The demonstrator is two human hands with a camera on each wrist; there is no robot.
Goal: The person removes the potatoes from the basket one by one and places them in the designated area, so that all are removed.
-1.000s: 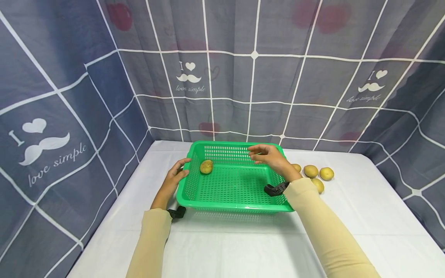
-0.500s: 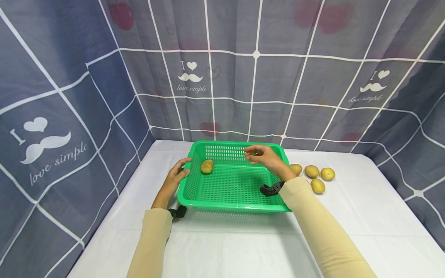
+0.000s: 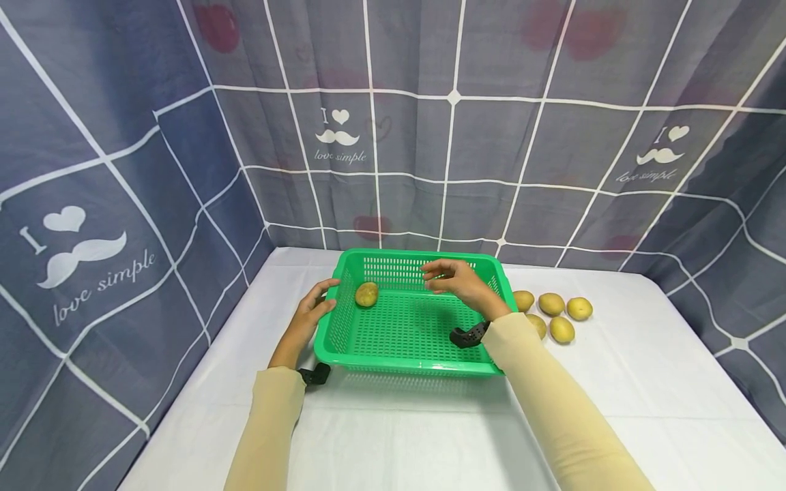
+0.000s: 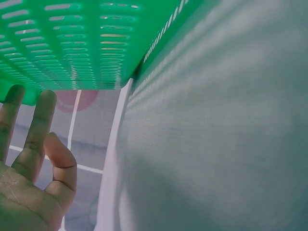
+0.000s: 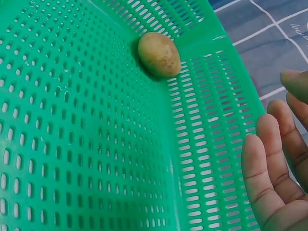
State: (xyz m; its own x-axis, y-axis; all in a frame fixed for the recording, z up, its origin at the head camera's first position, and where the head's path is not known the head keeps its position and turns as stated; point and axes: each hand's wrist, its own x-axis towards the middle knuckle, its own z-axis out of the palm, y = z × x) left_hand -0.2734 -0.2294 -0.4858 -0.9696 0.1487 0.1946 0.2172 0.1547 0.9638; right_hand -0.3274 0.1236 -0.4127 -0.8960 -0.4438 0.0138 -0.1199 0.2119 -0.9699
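A green perforated plastic basket (image 3: 417, 369) sits on the white table. My left hand (image 3: 302, 326) holds its left rim, thumb and forefinger on top; in the left wrist view other fingertips (image 4: 45, 101) reach the rim's underside, and the little finger bends loosely. Inside the basket, near the back left corner, lies one brown-yellow potato (image 3: 366, 294). Over the back right part of the basket hovers my right hand (image 3: 459, 283), fingers loosely bent, nothing between them. The right wrist view shows the same potato (image 5: 159, 54) well apart from that hand.
Several potatoes (image 3: 551, 304) lie on the table (image 3: 638, 382) just right of the basket, partly behind the right forearm. A grey checked curtain (image 3: 405, 136) closes off the back and sides. Each wrist wears a black camera strap (image 3: 469, 335).
My right hand has drifted left and slightly down over the basket, uncovering more potatoes at the right. My left hand, the basket and the potato in it have stayed put.
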